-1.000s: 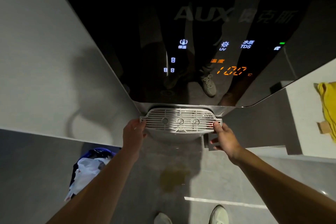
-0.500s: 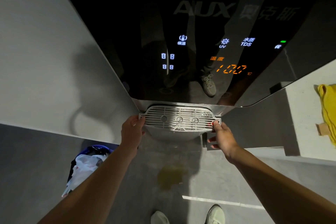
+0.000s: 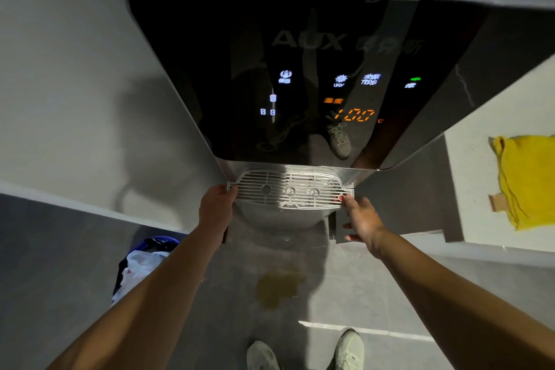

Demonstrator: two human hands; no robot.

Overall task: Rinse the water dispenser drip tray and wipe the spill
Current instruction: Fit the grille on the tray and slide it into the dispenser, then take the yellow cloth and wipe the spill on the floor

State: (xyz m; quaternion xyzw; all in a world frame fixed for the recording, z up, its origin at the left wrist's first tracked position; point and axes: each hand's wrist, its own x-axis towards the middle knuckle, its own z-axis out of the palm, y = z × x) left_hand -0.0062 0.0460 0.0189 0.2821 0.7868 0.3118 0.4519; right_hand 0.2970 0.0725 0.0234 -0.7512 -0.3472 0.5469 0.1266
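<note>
The silver slotted drip tray (image 3: 289,188) sits at the base of the black-fronted water dispenser (image 3: 300,69), partly under its front panel. My left hand (image 3: 216,209) grips the tray's left end. My right hand (image 3: 362,219) pinches its right corner with the fingertips. A yellowish-brown spill (image 3: 277,287) lies on the grey floor below the tray, between my forearms. A yellow cloth (image 3: 527,180) rests on a white surface at the right edge.
A blue bin (image 3: 144,264) lined with a white plastic bag stands on the floor at the lower left. A grey wall runs along the left of the dispenser. My two shoes (image 3: 306,351) are at the bottom edge.
Both hands stay on the tray's ends. The view has tilted so more of the dispenser's top shows. The tray has barely shifted.
</note>
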